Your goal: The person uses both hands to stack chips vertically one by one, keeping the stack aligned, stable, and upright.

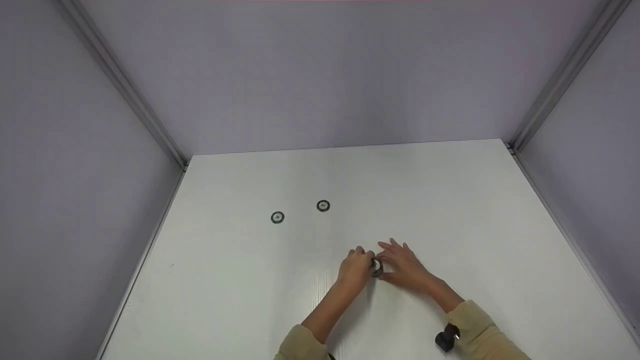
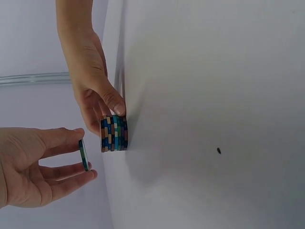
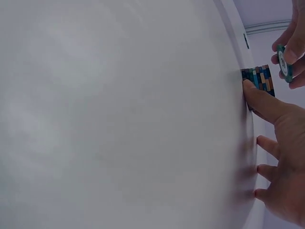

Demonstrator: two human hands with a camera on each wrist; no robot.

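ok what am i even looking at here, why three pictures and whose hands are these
One person is working with bare hands at a white table inside grey walls. The wide picture comes from a camera on their head; the other two come from cameras strapped to each wrist, so they look sideways. The right hand steadies a small stack of striped poker chips. The left hand pinches a single green chip just beside the stack. Two more chips lie flat farther back.

Matt smooth white table (image 1: 450, 210), glossy, seemingly plastic chip stack (image 2: 114, 133), metal corner rails (image 1: 127, 90)
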